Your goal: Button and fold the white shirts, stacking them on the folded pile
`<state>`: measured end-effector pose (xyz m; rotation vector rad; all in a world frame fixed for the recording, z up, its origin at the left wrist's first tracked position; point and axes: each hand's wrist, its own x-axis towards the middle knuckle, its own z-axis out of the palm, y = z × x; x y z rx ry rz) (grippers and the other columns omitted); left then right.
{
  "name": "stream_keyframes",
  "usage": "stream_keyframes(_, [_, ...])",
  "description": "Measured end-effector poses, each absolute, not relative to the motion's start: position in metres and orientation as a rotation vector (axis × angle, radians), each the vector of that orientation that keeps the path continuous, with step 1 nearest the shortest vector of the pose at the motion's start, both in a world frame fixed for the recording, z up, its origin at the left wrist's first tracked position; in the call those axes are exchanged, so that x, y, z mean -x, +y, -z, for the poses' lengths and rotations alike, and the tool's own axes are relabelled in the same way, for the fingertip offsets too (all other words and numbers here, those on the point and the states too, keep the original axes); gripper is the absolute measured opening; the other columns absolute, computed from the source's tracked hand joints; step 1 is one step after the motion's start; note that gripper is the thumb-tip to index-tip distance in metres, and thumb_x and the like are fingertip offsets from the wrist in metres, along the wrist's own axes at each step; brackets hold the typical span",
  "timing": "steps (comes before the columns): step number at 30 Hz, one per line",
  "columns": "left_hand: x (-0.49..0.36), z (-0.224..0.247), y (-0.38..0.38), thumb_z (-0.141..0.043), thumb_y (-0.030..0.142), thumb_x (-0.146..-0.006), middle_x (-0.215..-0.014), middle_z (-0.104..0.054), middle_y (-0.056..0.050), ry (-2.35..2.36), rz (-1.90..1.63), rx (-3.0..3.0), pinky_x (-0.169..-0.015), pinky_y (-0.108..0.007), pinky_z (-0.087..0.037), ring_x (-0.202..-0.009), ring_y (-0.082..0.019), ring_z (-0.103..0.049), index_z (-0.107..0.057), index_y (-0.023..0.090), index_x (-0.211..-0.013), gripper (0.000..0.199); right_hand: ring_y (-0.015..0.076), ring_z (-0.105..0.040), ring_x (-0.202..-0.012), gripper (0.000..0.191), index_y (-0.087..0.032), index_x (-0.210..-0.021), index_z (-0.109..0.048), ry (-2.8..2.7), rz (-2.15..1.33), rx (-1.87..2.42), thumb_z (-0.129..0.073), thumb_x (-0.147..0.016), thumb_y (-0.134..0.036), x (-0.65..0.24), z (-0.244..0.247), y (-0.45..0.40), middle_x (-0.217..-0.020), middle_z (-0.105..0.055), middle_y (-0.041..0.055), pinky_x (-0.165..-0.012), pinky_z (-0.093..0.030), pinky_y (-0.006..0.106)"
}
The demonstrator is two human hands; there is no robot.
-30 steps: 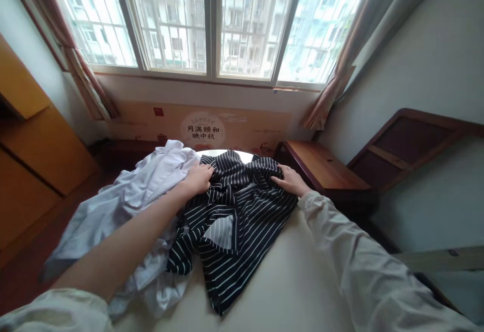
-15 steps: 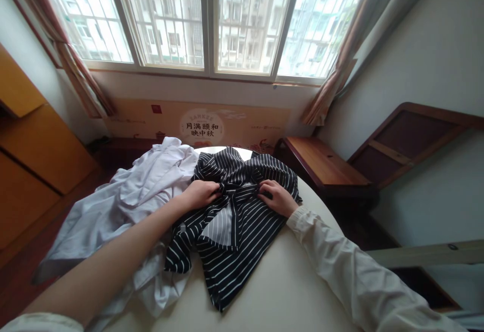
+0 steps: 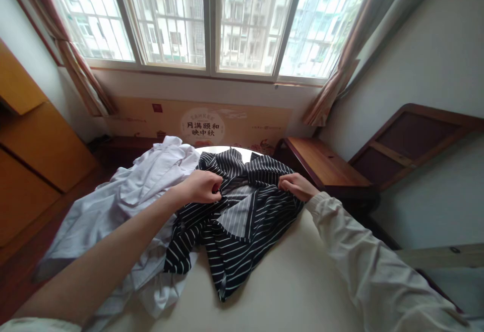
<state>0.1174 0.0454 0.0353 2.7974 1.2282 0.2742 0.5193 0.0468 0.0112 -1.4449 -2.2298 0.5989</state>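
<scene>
A black shirt with white stripes lies rumpled on a cream round table, a paler inner side showing at its middle. My left hand is closed on the cloth at the shirt's left side. On the other side my right hand pinches the fabric near the shirt's right edge. Between the two hands the cloth is stretched and slightly raised. White crumpled cloth is heaped to the left, partly beneath my left forearm.
Behind the table a printed banner runs along the wall below a barred window. A wooden side table stands at the right. Orange-brown cabinets are at the left.
My right hand has moved to the right, pulling the striped cloth with it. My left hand has lifted slightly. The pale inner side has shifted right, and the gap between my hands is wider.
</scene>
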Motion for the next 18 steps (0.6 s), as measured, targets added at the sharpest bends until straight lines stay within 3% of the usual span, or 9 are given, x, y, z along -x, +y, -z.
stream_keyframes(3, [-0.144,-0.031,0.057,-0.064,0.043,-0.091,-0.093,-0.074,-0.005,1.178,-0.59,-2.806,-0.077,-0.033,-0.047,-0.084,-0.022,-0.068,-0.069,0.022,-0.092,0.022,0.0189,-0.062,-0.072,0.039,-0.021,-0.071,-0.066,-2.063,-0.336,1.523,-0.05,-0.097,-0.045,-0.491,-0.017,0.068,-0.074,-0.07,0.003,-0.072,-0.045,0.03])
stream_keyframes(7, [-0.178,0.002,0.076,-0.07,0.056,-0.091,-0.115,-0.074,-0.011,1.314,-0.684,-2.683,-0.086,-0.036,-0.051,-0.103,-0.029,-0.07,-0.069,0.02,-0.118,0.045,0.0256,-0.064,-0.094,0.028,-0.022,-0.088,-0.068,-1.933,-0.004,1.551,-0.071,-0.089,-0.049,-0.438,0.002,0.094,-0.095,-0.072,0.0078,-0.085,-0.047,0.034])
stream_keyframes(9, [-0.186,0.022,0.081,-0.071,0.047,-0.092,-0.115,-0.074,-0.011,1.431,-0.652,-2.63,-0.089,-0.037,-0.051,-0.105,-0.029,-0.07,-0.07,0.021,-0.117,0.037,0.0285,-0.062,-0.101,0.029,-0.022,-0.096,-0.068,-1.922,0.064,1.584,-0.077,-0.086,-0.048,-0.418,0.021,0.102,-0.104,-0.072,0.0105,-0.088,-0.048,0.037])
stream_keyframes(12, [-0.184,0.043,0.083,-0.065,0.032,-0.096,-0.11,-0.075,-0.01,1.525,-0.661,-2.569,-0.091,-0.038,-0.05,-0.101,-0.028,-0.071,-0.073,0.022,-0.106,0.016,0.0277,-0.062,-0.1,0.013,-0.023,-0.09,-0.069,-1.872,0.038,1.634,-0.073,-0.089,-0.035,-0.405,0.049,0.106,-0.102,-0.071,0.0098,-0.089,-0.047,0.038])
stream_keyframes(18, [-0.164,0.051,0.081,-0.063,0.028,-0.096,-0.097,-0.078,-0.005,1.617,-0.826,-2.283,-0.078,-0.034,-0.049,-0.09,-0.026,-0.074,-0.07,0.024,-0.102,0.01,0.0238,-0.065,-0.089,0.013,-0.023,-0.084,-0.067,-1.807,-0.149,1.448,-0.068,-0.093,-0.032,-0.41,0.067,0.104,-0.091,-0.072,0.0051,-0.086,-0.048,0.037])
